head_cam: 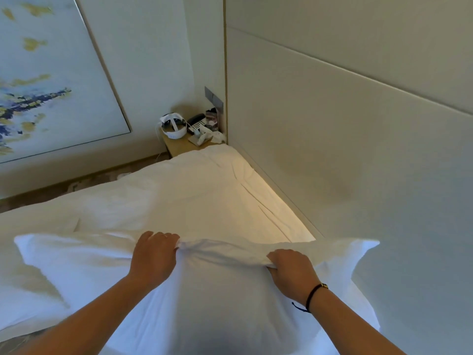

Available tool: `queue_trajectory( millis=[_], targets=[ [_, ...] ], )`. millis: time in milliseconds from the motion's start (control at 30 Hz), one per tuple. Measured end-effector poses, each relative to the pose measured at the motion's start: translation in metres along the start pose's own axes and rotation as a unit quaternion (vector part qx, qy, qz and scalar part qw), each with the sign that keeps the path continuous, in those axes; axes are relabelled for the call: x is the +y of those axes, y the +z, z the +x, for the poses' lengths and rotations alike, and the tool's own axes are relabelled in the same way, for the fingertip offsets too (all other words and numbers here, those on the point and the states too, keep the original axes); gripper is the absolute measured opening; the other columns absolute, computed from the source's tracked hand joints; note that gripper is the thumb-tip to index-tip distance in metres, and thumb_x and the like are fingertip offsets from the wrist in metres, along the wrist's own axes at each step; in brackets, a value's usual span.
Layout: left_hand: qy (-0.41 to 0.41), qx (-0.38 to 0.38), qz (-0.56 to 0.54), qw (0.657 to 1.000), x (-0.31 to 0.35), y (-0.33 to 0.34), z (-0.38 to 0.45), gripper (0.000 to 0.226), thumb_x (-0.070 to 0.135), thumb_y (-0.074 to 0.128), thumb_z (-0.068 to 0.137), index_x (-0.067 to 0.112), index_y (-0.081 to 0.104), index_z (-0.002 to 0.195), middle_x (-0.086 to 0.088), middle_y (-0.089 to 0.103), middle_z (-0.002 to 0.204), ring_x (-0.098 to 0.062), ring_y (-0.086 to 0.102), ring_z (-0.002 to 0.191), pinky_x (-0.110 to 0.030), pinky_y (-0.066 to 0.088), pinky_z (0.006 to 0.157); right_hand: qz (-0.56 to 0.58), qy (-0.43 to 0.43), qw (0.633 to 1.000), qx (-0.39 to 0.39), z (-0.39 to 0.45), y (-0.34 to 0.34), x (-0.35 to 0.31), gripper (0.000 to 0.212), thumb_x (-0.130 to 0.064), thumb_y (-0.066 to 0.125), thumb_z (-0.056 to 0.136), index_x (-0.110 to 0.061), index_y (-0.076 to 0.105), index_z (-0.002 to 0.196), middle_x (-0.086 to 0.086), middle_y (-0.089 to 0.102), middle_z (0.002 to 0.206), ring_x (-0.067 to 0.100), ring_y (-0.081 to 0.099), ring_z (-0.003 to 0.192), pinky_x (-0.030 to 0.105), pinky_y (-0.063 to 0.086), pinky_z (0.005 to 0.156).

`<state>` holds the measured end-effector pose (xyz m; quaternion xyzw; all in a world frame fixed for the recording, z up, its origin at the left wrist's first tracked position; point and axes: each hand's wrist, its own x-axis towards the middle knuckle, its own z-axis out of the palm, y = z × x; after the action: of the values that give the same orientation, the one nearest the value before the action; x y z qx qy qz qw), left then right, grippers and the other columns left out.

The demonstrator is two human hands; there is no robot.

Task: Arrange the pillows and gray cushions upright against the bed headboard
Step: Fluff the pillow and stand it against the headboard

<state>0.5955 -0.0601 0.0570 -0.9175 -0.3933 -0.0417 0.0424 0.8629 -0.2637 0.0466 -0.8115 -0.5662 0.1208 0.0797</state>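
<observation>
Both hands, left hand (153, 254) and right hand (291, 271), clutch the top edge of a white pillow (204, 303) above the bed (179, 190).

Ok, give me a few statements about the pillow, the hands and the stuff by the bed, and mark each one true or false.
1. Both hands grip the top edge of the white pillow. True: left hand and right hand bunch its fabric.
2. The pillow already leans against the headboard. False: it is held apart from it.
3. A bracelet sits on the right wrist. True.
4. The nightstand is bare. False: a telephone and a white headset sit on it.
5. Gray cushions lie on the bed. False: none shows.
</observation>
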Motion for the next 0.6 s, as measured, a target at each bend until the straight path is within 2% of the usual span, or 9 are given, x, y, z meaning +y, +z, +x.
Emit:
queue_trajectory(
  millis=[67, 133, 167, 233, 300, 400, 500, 600],
  targets=[
    [0.002, 0.013, 0.004, 1.0, 0.007, -0.013, 0.043, 0.016, 0.013, 0.077, 0.072, 0.021, 0.075, 0.086, 0.003, 0.072, 0.074, -0.021, 0.069, 0.074, -0.043, 0.048, 0.09, 0.013, 0.003, 1.0, 0.02, 0.01, -0.018, 0.014, 0.028, -0.036, 0.041, 0.096, -0.025, 0.067, 0.095, -0.004, 0.068, 0.094, 0.018, 0.06, 0.085, 0.029, 0.044, 0.071],
    [0.007, 0.026, 0.0, 1.0, 0.024, -0.031, 0.095, 0.018, 0.023, 0.064, 0.087, 0.027, 0.074, 0.102, 0.005, 0.075, 0.096, -0.019, 0.067, 0.097, -0.045, 0.034, 0.11, 0.023, 0.018, 0.999, 0.043, 0.021, -0.041, 0.03, 0.027, -0.036, 0.041, 0.096, -0.025, 0.066, 0.093, -0.004, 0.067, 0.09, 0.018, 0.06, 0.081, 0.029, 0.044, 0.069],
    [0.009, 0.029, 0.0, 1.0, 0.035, -0.04, 0.123, 0.022, 0.027, 0.057, 0.093, 0.029, 0.072, 0.108, 0.006, 0.073, 0.106, -0.018, 0.064, 0.107, -0.045, 0.027, 0.116, 0.021, 0.028, 0.998, 0.057, 0.026, -0.054, 0.039, 0.028, -0.036, 0.04, 0.097, -0.025, 0.065, 0.092, -0.004, 0.066, 0.089, 0.018, 0.06, 0.08, 0.029, 0.045, 0.068],
    [0.023, 0.04, 0.009, 0.999, 0.06, -0.057, 0.183, 0.028, 0.032, 0.047, 0.097, 0.031, 0.068, 0.117, 0.004, 0.069, 0.118, -0.018, 0.056, 0.12, -0.047, 0.018, 0.12, 0.018, 0.039, 0.995, 0.091, 0.04, -0.08, 0.059, 0.026, -0.037, 0.041, 0.097, -0.024, 0.063, 0.09, -0.004, 0.063, 0.085, 0.02, 0.057, 0.075, 0.032, 0.045, 0.064],
    [0.036, 0.058, 0.008, 0.998, 0.091, -0.072, 0.241, 0.028, 0.03, 0.046, 0.098, 0.029, 0.065, 0.118, -0.001, 0.067, 0.123, -0.021, 0.049, 0.129, -0.052, 0.015, 0.119, 0.02, 0.046, 0.989, 0.138, 0.057, -0.103, 0.079, 0.025, -0.037, 0.045, 0.095, -0.023, 0.059, 0.08, -0.004, 0.058, 0.074, 0.021, 0.05, 0.064, 0.032, 0.037, 0.055],
    [0.009, 0.052, -0.038, 0.998, 0.144, -0.07, 0.307, 0.035, 0.032, 0.042, 0.102, 0.028, 0.05, 0.136, -0.002, 0.05, 0.147, -0.023, 0.023, 0.148, -0.059, 0.009, 0.118, 0.018, 0.092, 0.978, 0.185, 0.095, -0.119, 0.113, 0.025, -0.031, 0.048, 0.09, -0.022, 0.045, 0.067, -0.004, 0.047, 0.062, 0.024, 0.043, 0.056, 0.032, 0.023, 0.047],
    [0.009, -0.044, -0.127, 0.991, 0.202, -0.034, 0.329, 0.067, 0.054, 0.044, 0.098, 0.037, 0.011, 0.154, 0.007, 0.006, 0.166, -0.024, 0.005, 0.152, -0.06, 0.016, 0.117, 0.03, 0.168, 0.973, 0.154, 0.136, -0.114, 0.16, 0.015, -0.021, 0.045, 0.092, -0.021, 0.055, 0.079, 0.0, 0.06, 0.078, 0.027, 0.055, 0.068, 0.033, 0.036, 0.055],
    [0.015, -0.208, -0.151, 0.966, 0.25, 0.029, 0.31, 0.088, 0.063, 0.047, 0.092, 0.038, -0.01, 0.154, 0.003, -0.015, 0.165, -0.032, 0.012, 0.151, -0.058, 0.026, 0.116, 0.023, 0.213, 0.973, 0.086, 0.156, -0.088, 0.207, 0.017, -0.026, 0.041, 0.099, -0.02, 0.051, 0.111, 0.004, 0.062, 0.102, 0.027, 0.061, 0.087, 0.035, 0.048, 0.07]
  ],
)
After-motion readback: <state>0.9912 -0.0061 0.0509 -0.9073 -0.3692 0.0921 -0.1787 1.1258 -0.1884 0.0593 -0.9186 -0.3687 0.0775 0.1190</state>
